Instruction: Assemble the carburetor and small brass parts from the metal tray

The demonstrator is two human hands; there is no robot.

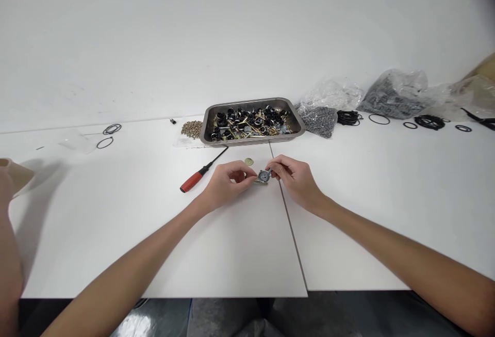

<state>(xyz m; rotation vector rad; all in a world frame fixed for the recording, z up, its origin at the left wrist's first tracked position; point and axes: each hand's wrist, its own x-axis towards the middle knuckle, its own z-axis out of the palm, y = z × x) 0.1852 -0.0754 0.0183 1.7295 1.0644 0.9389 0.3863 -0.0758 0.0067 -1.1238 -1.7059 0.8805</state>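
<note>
Between my two hands, just above the white table, is a small grey housing (pixel 264 175) with holes in its face. My right hand (pixel 292 176) pinches its right side between thumb and fingers. My left hand (pixel 231 181) is closed in a pinch at the left edge of the housing; whether a small piece sits between its fingertips I cannot make out. A thin metal part (pixel 261 182) shows just below the housing. Behind the left fingers lies a round greenish disc (pixel 249 161). A screwdriver (pixel 195 178) with a red and black handle rests left of my left hand.
A metal tray (pixel 252 142) of mixed small parts stands at the back, beside a pile of brass-coloured pieces (pixel 192 129). Bags of grey parts (pixel 392 94) and black rings (pixel 429 122) line the wall. Another person's arm (pixel 8 244) is at far left. A seam (pixel 293 231) crosses the table.
</note>
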